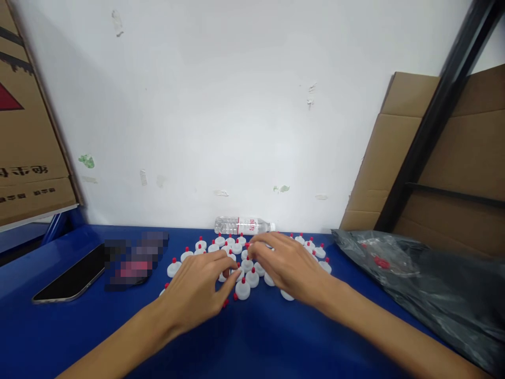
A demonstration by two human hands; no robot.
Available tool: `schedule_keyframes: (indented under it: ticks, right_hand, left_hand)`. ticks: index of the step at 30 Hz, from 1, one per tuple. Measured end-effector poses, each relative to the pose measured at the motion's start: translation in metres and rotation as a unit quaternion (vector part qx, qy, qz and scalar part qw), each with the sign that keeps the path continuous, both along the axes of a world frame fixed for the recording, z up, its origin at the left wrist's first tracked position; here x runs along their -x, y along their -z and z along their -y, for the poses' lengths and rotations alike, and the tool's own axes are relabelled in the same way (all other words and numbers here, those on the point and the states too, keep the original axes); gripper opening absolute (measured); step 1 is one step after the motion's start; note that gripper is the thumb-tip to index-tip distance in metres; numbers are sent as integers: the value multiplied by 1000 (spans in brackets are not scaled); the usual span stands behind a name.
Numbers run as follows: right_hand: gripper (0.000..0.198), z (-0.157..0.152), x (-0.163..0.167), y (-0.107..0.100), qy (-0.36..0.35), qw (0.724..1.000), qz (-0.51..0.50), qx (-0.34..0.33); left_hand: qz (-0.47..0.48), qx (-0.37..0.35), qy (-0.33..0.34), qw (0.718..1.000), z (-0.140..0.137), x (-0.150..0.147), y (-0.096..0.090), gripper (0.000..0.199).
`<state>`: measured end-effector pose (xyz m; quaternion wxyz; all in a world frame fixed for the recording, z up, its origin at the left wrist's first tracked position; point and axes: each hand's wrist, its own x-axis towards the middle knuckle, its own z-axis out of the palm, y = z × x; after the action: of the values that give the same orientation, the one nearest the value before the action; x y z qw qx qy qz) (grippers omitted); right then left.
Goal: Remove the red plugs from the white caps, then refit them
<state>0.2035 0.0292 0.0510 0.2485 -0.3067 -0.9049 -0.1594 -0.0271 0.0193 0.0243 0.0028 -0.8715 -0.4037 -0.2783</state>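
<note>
Several white round bottle caps with red pointed tips [242,289] stand together on the blue table. My left hand [199,284] is over the front left of the group. Its thumb and index finger close around the red tip [238,266] of one white cap. From the right, my right hand [286,263] reaches over the group with its fingers bent down and drawn together. Its fingertips are beside another red tip [248,246]; whatever they hold is hidden. Near my left thumb, small loose red tips [235,297] lie on the table.
A clear plastic bottle [244,225] lies on its side against the white wall. To the left are a black phone [73,276] and a blurred dark item [136,263]. A dark plastic bag [414,284] covers the right side. Cardboard [31,121] stands at the left.
</note>
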Motion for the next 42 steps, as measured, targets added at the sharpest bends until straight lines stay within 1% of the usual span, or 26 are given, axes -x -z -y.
schedule_keyframes:
  ticks: [4, 7, 10, 13, 18, 23, 28, 32, 37, 42]
  right_hand:
    - [17, -26, -18, 3, 93, 993, -52, 45]
    - [24, -42, -31, 7, 127, 986, -82, 68]
    - [35, -52, -38, 12, 119, 987, -73, 84]
    - [46, -56, -40, 17, 105, 988, -50, 105]
    - [48, -58, -40, 26, 81, 988, -14, 131]
    - [51, -60, -43, 28, 80, 986, 5, 147]
    - [55, -62, -45, 27, 95, 983, 8, 154]
    - [56, -62, -44, 28, 105, 982, 12, 156]
    - [55, -60, -42, 27, 123, 981, 17, 148]
    - [55, -59, -46, 25, 171, 978, 1, 121]
  left_hand:
    - [-100, 37, -8, 994, 5, -2, 3, 17]
    - [-130, 61, -23, 989, 8, -4, 8, 16]
    - [-140, 79, -34, 986, 7, -6, 12, 13]
    - [-142, 90, -29, 985, 4, -7, 14, 12]
    - [-137, 98, -28, 985, 2, -8, 15, 14]
    - [-133, 85, -37, 987, 4, -7, 13, 12]
    - [-96, 54, -42, 993, 5, -8, 8, 13]
    - [-71, 29, -31, 997, 4, -8, 6, 14]
    - [-55, 14, -23, 998, 3, -7, 6, 15]
    - [-40, -21, -14, 999, 3, -6, 8, 16]
